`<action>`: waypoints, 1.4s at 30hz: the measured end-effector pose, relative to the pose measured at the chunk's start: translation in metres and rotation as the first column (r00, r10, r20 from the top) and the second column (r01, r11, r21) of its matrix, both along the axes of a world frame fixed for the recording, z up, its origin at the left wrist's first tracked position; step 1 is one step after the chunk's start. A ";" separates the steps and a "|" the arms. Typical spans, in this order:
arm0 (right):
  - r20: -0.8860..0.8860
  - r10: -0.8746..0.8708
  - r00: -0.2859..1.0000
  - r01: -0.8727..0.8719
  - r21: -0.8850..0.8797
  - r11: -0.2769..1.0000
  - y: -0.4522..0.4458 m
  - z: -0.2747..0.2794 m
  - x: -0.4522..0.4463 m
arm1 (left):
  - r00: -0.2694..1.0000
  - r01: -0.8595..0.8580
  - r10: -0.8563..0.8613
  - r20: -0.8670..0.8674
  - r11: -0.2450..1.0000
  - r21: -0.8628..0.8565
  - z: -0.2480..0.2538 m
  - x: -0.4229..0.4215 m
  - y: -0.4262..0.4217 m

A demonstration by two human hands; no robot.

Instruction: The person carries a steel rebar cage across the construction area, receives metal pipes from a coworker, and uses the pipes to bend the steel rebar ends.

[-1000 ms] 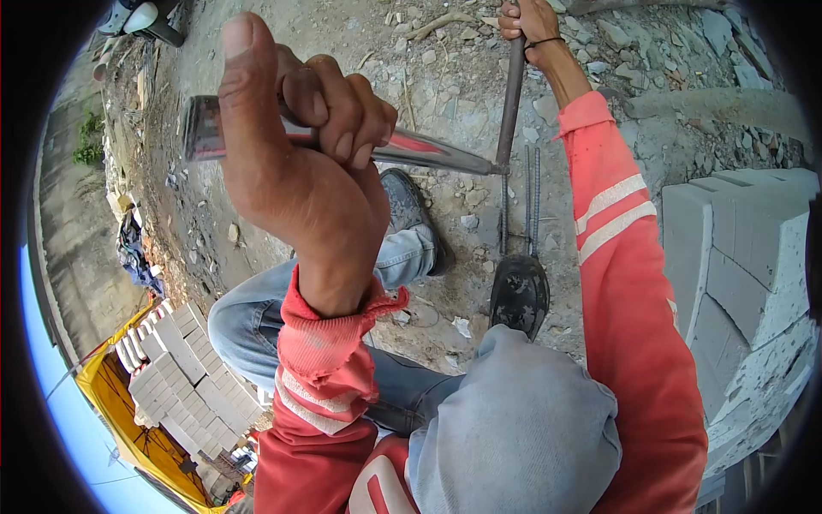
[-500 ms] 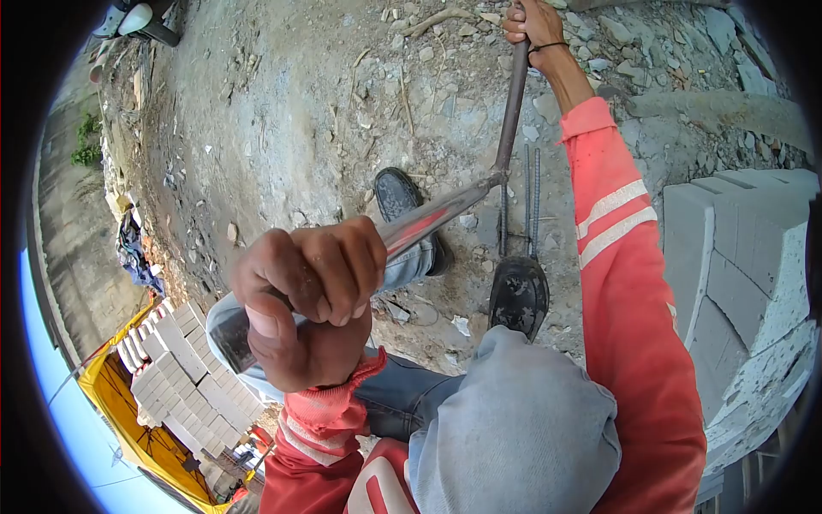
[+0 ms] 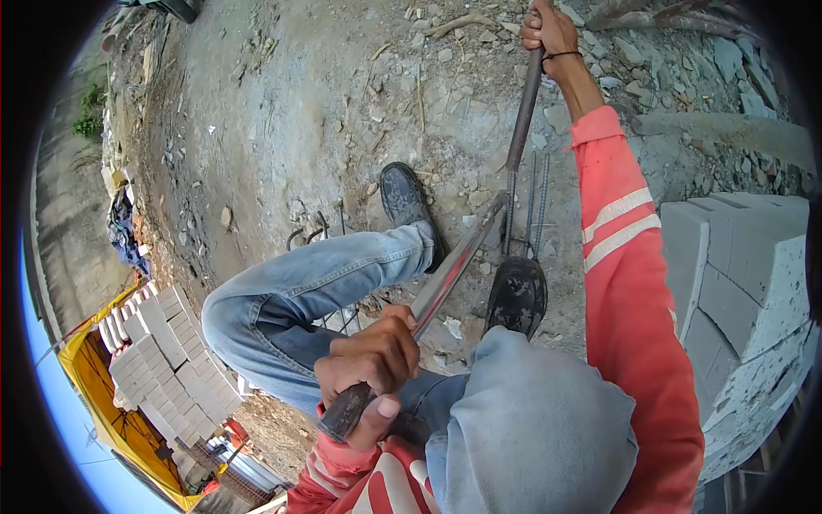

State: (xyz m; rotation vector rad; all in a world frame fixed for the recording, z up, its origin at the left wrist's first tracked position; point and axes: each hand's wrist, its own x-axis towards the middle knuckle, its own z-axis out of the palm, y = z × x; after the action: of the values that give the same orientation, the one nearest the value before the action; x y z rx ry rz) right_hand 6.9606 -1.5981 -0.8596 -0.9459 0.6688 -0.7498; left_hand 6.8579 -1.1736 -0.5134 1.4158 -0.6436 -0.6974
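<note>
My left hand (image 3: 366,360), low in the middle, is wrapped round the dark grip end of a long metal bar (image 3: 445,278) with a red stretch along it. The bar slants up to the right, its far end against or beside a ribbed steel rod (image 3: 511,210); contact is unclear. At the upper right my right hand (image 3: 548,38), with a black band at the wrist, grips the top of a brown metal pipe (image 3: 524,111). The pipe's lower end lines up with that rod. My black shoe (image 3: 517,295) is at the near end of the rods, partly hiding them.
Grey blocks (image 3: 732,265) are stacked close by on the right. More blocks (image 3: 171,368) stand beside a yellow tarp (image 3: 94,403) at the lower left. Rubble and stones (image 3: 629,56) cover the ground at the upper right. Bent rods (image 3: 310,231) show behind my left leg (image 3: 291,291).
My left hand has come down and to the right, nearer my body, with the bar swung to a steeper slant. The right hand and pipe have shifted slightly right and down.
</note>
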 end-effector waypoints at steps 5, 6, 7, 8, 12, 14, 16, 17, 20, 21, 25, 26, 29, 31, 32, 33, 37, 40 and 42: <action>-0.010 0.008 1.000 -0.008 -0.012 1.000 0.002 0.003 0.002 | 0.995 -0.001 0.000 -0.101 1.000 -0.002 -0.016 -0.005 0.000; -0.013 0.006 1.000 -0.007 -0.018 1.000 0.001 0.003 0.000 | 0.995 -0.030 0.029 -0.091 1.000 -0.009 -0.014 -0.004 -0.004; -0.019 0.006 1.000 -0.007 -0.018 1.000 0.001 0.002 -0.002 | 0.995 -0.059 0.057 -0.080 0.998 -0.015 -0.012 -0.003 -0.007; -0.020 0.008 1.000 -0.008 -0.023 1.000 0.001 0.002 -0.002 | 0.994 -0.087 0.086 -0.069 0.996 -0.022 -0.010 -0.002 -0.010; -0.022 0.009 1.000 -0.010 -0.024 1.000 0.002 0.003 -0.003 | 0.979 -0.173 0.163 -0.124 0.982 -0.071 0.010 0.007 -0.028; -0.023 0.011 1.000 -0.011 -0.023 1.000 0.002 0.002 -0.003 | 0.972 -0.218 0.208 -0.108 0.972 -0.086 0.011 0.011 -0.037; -0.027 0.009 1.000 -0.010 -0.030 0.999 0.001 0.002 -0.005 | 0.974 -0.209 0.199 -0.111 0.975 -0.082 0.013 0.014 -0.043; -0.029 0.009 1.000 -0.010 -0.034 0.999 0.001 0.002 -0.006 | 0.973 -0.216 0.206 -0.106 0.973 -0.086 0.013 0.015 -0.045; -0.028 0.013 1.000 -0.014 -0.036 0.999 0.001 0.002 -0.007 | 0.973 -0.220 0.211 -0.093 0.970 -0.100 0.012 0.017 -0.051; -0.029 0.013 1.000 -0.014 -0.036 0.999 0.002 0.002 -0.006 | 0.974 -0.218 0.209 -0.086 0.970 -0.110 0.012 0.017 -0.053; -0.024 0.020 1.000 -0.020 -0.037 0.999 0.003 0.002 -0.006 | 0.984 -0.176 0.173 -0.033 0.978 -0.114 0.010 0.022 -0.065; -0.026 0.018 0.999 -0.019 -0.039 0.999 0.003 0.003 -0.006 | 0.993 -0.118 0.121 0.014 0.985 -0.128 0.008 0.024 -0.067; -0.025 0.019 1.000 -0.020 -0.043 0.999 0.002 0.003 -0.006 | 0.997 -0.058 0.063 0.033 0.992 -0.113 0.009 0.023 -0.066; -0.028 0.018 0.999 -0.020 -0.045 0.999 0.002 0.003 -0.006 | 0.998 -0.060 0.061 0.005 0.995 -0.084 0.013 0.020 -0.058; -0.028 0.020 0.999 -0.021 -0.044 0.999 0.002 0.003 -0.006 | 1.000 0.030 -0.030 0.004 0.999 -0.036 0.015 0.021 -0.049; -0.028 0.021 0.999 -0.022 -0.042 0.999 0.003 0.002 -0.006 | 0.997 0.075 -0.075 0.001 0.997 -0.011 0.015 0.018 -0.042; -0.030 0.025 0.999 -0.026 -0.048 0.999 0.003 0.001 -0.006 | 0.961 0.268 -0.272 0.041 0.959 0.088 0.018 0.001 -0.022; -0.035 0.028 0.999 -0.030 -0.052 0.998 0.005 0.001 -0.005 | 0.994 0.100 -0.108 0.001 0.928 0.359 0.038 -0.011 -0.013; -0.035 0.028 0.999 -0.030 -0.053 0.998 0.006 0.003 -0.004 | 0.971 0.237 -0.232 -0.065 0.868 0.436 0.055 0.005 0.004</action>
State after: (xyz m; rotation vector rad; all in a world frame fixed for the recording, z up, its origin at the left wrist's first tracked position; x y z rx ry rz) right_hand 6.9568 -1.5920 -0.8570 -1.0177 0.6663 -0.7299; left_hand 6.8634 -1.1691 -0.4586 1.7665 -0.6836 -1.0959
